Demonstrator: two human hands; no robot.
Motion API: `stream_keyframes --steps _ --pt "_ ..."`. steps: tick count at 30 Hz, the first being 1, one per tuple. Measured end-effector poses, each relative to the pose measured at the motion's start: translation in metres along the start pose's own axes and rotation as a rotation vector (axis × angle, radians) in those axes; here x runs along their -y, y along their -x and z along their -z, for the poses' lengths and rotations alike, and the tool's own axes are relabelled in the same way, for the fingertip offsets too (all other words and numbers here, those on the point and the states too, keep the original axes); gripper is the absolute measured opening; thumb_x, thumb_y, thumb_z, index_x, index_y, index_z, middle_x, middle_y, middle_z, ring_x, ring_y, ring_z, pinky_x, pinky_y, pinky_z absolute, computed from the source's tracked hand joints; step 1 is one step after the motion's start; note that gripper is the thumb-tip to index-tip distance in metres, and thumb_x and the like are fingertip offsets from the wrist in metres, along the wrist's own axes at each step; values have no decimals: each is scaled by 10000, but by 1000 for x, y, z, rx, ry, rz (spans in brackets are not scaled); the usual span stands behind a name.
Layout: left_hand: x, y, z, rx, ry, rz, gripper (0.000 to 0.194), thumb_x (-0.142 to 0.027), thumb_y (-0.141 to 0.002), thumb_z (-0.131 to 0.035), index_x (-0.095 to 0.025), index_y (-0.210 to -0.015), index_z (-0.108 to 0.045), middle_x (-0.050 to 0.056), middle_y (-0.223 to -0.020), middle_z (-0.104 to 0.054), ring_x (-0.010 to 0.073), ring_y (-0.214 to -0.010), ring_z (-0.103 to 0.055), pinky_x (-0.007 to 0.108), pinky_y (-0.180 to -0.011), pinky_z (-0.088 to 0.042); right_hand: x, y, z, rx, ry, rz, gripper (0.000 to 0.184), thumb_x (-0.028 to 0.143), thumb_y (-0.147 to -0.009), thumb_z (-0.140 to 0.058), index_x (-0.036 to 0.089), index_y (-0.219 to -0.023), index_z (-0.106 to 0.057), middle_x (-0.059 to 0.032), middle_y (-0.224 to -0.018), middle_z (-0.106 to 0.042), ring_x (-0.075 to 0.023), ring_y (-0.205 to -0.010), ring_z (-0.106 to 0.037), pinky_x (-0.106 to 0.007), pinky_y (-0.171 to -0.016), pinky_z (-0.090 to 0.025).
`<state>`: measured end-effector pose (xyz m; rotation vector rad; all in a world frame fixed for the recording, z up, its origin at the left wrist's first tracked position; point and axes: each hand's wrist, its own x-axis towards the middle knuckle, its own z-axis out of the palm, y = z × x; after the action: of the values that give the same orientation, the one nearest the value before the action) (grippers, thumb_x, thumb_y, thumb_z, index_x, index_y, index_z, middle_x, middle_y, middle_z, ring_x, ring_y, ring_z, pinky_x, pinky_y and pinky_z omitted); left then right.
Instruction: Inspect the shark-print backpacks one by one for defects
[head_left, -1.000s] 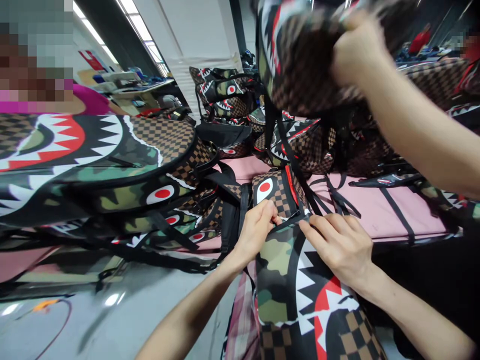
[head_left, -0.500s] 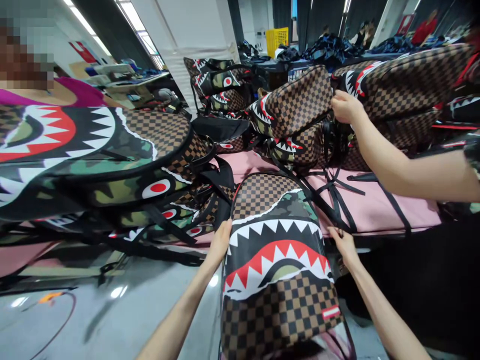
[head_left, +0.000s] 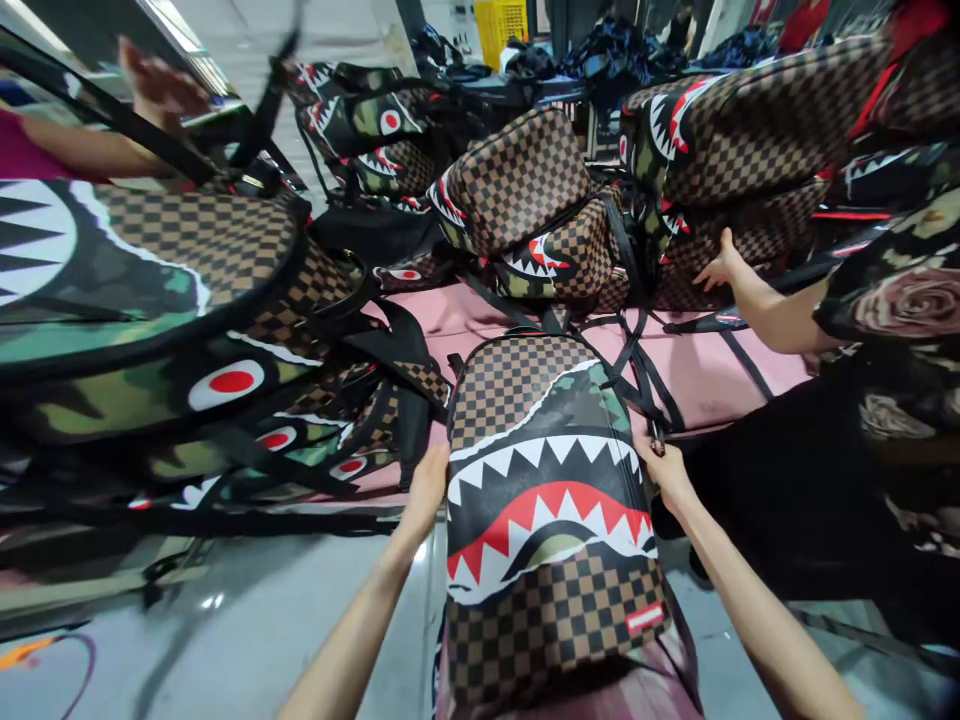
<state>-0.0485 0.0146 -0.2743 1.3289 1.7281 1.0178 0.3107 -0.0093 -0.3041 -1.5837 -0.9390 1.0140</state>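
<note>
A backpack (head_left: 551,520) with a brown-and-black check, a camouflage patch and a shark-mouth print stands upright in front of me, its top leaning toward the pink table (head_left: 697,365). My left hand (head_left: 429,480) grips its left edge about halfway up, with the fingertips hidden behind the side. On the opposite edge, my right hand (head_left: 661,468) is closed at the bag's side near a small dark zipper pull. The bag's lower end is close to my body, over pink cloth.
Stacked shark-print backpacks (head_left: 150,300) fill the left side, straps hanging off the edge. More checked backpacks (head_left: 517,185) are piled at the back. A co-worker's hand (head_left: 721,268) reaches in from the right; another person's hand (head_left: 157,85) is raised at upper left. A yellow crate (head_left: 501,30) stands behind.
My right hand has come against the bag's side. The co-worker's hand on the right has lowered along the piled bags. At left, a person's hand and straps have risen into view.
</note>
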Motion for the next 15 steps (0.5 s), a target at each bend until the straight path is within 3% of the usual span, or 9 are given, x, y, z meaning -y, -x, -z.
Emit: stream_keyframes --steps 3,6,11,15 --pt "-12 -28 1 -44 4 2 546 -624 -774 -436 -144 -975 -600 95 -976 -629 235 -936 -580 377 -896 -446 22 -38 -5 22 54 129 442 503 -700 -638 146 -955 -691 -75 -937 -691 -226 -885 -630 -304 -740 -506" --pt "-26 -61 -5 -77 22 15 580 -522 -688 -587 -128 -1113 -576 81 -988 -624 207 -878 -596 346 -863 -457 47 -75 -21 58 164 245 390 396 -707 -631 190 -1035 -675 -56 -1092 -663 -230 -1052 -582 -341 -943 -423" --pt "-52 -112 -20 -53 62 3 519 -454 -612 -648 -100 -992 -654 72 -847 -661 228 -831 -610 360 -846 -458 72 -109 -47 198 314 304 245 355 -676 -641 161 -811 -707 -57 -806 -700 -234 -790 -643 -351 -802 -481" --pt "-81 -125 -21 114 130 -21 478 -444 -599 -653 -115 -946 -679 68 -827 -680 223 -790 -617 355 -789 -486 92 -139 -67 174 336 346 371 388 -744 -589 117 -985 -667 -91 -964 -682 -233 -922 -611 -344 -860 -450"
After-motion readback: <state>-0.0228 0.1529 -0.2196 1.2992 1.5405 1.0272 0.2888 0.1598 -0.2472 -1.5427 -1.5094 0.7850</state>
